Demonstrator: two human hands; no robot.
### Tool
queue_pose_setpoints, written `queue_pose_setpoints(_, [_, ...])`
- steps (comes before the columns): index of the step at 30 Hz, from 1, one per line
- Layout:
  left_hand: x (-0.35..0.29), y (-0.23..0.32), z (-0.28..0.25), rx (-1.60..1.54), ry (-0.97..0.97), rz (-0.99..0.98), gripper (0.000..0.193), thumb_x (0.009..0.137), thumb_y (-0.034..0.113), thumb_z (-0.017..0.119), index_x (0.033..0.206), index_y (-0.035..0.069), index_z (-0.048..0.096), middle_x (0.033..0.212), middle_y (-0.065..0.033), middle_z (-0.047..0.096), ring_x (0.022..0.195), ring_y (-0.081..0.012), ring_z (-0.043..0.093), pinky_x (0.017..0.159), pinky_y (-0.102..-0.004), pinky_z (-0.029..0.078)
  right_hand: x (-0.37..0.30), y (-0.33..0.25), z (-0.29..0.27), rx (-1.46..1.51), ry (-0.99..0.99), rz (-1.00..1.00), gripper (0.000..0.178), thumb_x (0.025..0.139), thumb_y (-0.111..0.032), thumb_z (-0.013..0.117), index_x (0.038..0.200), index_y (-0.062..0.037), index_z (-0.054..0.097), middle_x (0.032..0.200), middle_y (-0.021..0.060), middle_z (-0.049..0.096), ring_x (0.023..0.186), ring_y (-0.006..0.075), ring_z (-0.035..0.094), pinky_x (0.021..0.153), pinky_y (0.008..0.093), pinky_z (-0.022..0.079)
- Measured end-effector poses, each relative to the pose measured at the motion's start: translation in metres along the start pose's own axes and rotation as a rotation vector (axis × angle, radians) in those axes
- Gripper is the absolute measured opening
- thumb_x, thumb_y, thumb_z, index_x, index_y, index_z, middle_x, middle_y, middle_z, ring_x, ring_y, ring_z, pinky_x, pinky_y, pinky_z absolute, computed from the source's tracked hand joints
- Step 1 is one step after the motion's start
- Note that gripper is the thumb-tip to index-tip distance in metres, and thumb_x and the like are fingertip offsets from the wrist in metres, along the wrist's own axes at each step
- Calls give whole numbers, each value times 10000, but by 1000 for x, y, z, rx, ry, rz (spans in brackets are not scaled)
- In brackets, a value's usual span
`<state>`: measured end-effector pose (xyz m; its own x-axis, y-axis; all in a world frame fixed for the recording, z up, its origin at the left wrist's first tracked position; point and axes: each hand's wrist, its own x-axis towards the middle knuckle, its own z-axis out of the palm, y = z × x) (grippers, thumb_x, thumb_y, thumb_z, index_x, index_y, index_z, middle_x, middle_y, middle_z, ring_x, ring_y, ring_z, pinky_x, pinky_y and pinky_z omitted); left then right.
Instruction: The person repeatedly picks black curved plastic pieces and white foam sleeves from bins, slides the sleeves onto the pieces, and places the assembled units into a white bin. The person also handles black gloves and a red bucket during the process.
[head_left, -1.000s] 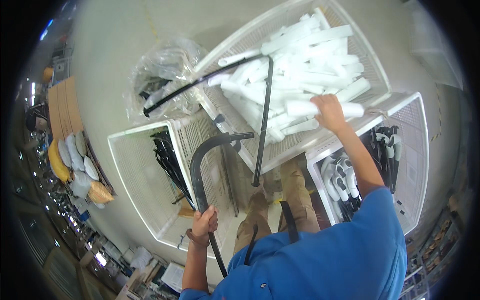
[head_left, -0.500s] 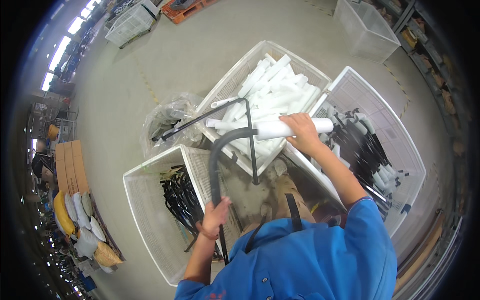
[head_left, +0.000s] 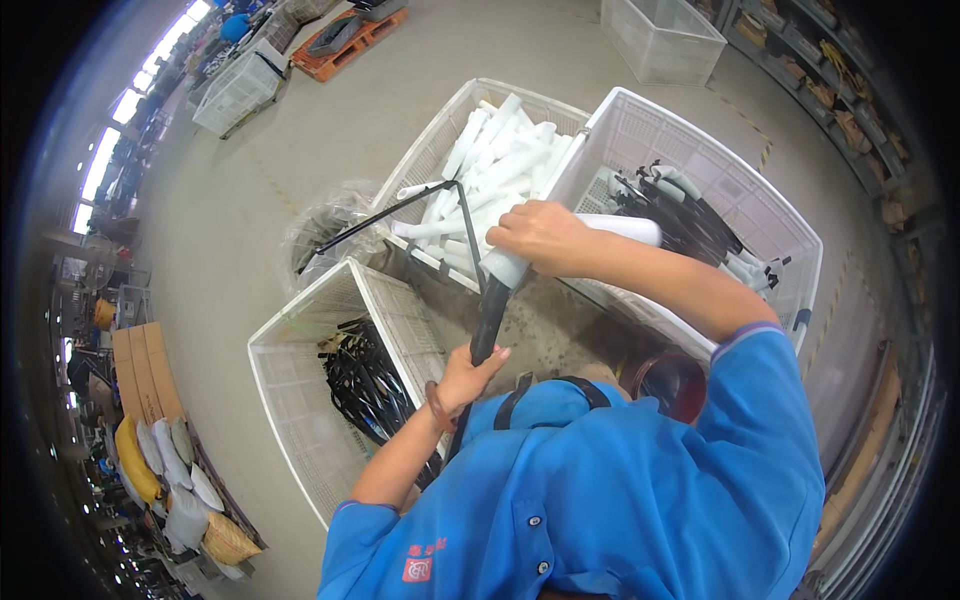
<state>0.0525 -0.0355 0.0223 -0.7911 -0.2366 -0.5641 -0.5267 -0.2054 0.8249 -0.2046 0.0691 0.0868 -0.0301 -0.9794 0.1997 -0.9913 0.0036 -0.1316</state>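
Note:
My right hand point(head_left: 537, 236) is wrapped round a white foam tube point(head_left: 628, 229), which bends under the grip. One end of it points down toward me; the other sticks out to the right. Its lower end meets a dark padded section point(head_left: 489, 320) of a bent black bar point(head_left: 385, 213). Around the bottom of that section my left hand point(head_left: 472, 378) is closed. The bar's thinner part angles out to the left, above a white crate point(head_left: 432, 128) full of white foam tubes point(head_left: 500, 170). Whether the tube is over the bar's end is hidden.
To the left, a white crate point(head_left: 262, 350) holds black bars point(head_left: 365, 385). At the right another crate point(head_left: 815, 270) contains black bars with white sleeves point(head_left: 690, 215). Clear plastic wrapping point(head_left: 330, 225) lies by the middle crate. A dark red round container point(head_left: 672, 385) stands near my body.
The bar's curved dark section has swung down toward my body. My right hand has moved left to the tube's near end, and the tube is now bent. My left hand has risen slightly.

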Motion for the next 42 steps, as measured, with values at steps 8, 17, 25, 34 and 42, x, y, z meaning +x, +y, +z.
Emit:
queue_pose_setpoints(8, [-16, 57, 67, -107, -223, -221, 236, 973, 279, 629, 890, 75, 545, 554, 58, 416, 411, -28, 354, 372, -215, 293, -186, 53, -40, 296, 170, 674, 603, 693, -165, 767, 1267, -114, 590, 1118, 142, 682, 1048, 336, 651, 897, 419, 504])
queue_pose_setpoints(17, [5, 46, 125, 119, -343, -136, 315, 896, 287, 734, 778, 73, 537, 548, 33, 473, 401, -51, 401, 366, -232, 306, -172, 43, -41, 39, 28, 301, 313, 675, -77, 724, 960, -72, 595, 826, 129, 649, 820, 341, 660, 726, 443, 512])
queue_pose_setpoints(25, [33, 43, 101, 136, -559, -134, 180, 867, 141, 727, 845, 69, 564, 565, 35, 468, 429, -55, 404, 398, -239, 291, -130, -59, 8, -413, 177, -71, 98, 749, -185, 622, 810, -127, 573, 775, 12, 564, 763, 193, 574, 742, 324, 445])
queue_pose_setpoints(34, [135, 29, 110, 543, -267, 488, 596, 848, 43, 715, 1356, 3, 405, 1197, -156, 595, 1059, -196, 613, 912, -311, 511, -298, 38, 99, -178, 212, 521, 81, 737, -169, 620, 808, -146, 588, 794, 22, 595, 805, 210, 619, 753, 351, 476])
queue_pose_setpoints(42, [213, -43, 16, 198, 201, 115, 353, 895, 40, 661, 1204, 26, 492, 1022, -92, 630, 808, -168, 649, 662, -271, 530, -514, 191, 137, -64, 89, 1042, 388, 549, -58, 753, 911, -106, 619, 906, 70, 615, 946, 291, 594, 888, 418, 452])
